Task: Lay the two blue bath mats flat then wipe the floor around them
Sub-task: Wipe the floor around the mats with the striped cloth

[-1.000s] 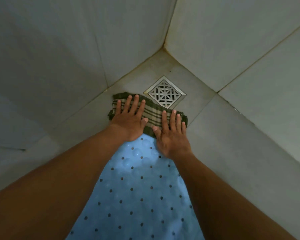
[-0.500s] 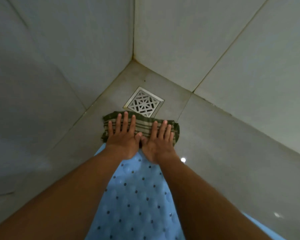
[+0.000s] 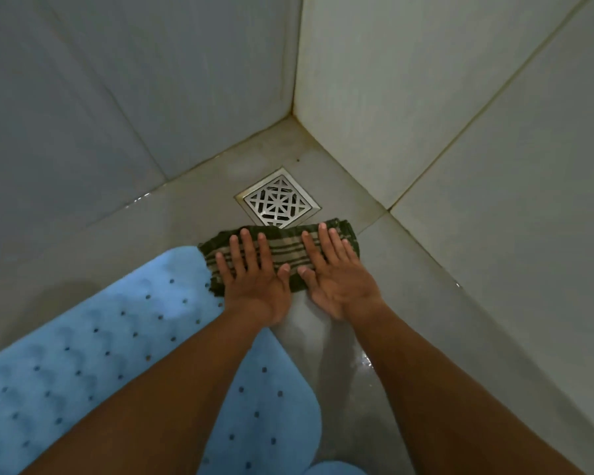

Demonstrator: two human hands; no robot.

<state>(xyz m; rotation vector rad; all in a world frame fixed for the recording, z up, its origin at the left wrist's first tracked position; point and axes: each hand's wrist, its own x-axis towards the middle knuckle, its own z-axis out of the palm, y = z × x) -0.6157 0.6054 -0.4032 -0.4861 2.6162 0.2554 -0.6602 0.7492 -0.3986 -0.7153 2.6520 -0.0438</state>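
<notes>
A blue bath mat (image 3: 83,354) with small holes lies flat on the grey tiled floor at the lower left, partly under my left forearm. The rounded edge of a second blue mat (image 3: 336,469) shows at the bottom edge. A green striped cloth (image 3: 285,248) lies on the floor just past the first mat's far end, touching the near corner of the drain. My left hand (image 3: 254,282) and my right hand (image 3: 336,275) press flat on the cloth side by side, fingers spread, not gripping it.
A square metal floor drain (image 3: 277,201) sits in the corner just beyond the cloth. Tiled walls (image 3: 426,97) meet at that corner and close in on the left and right. Wet, shiny floor (image 3: 340,371) runs between the mat and the right wall.
Both hands have slid the cloth to the right, from the mat's end onto the bare floor below the drain. The mat now lies to the left of my arms.
</notes>
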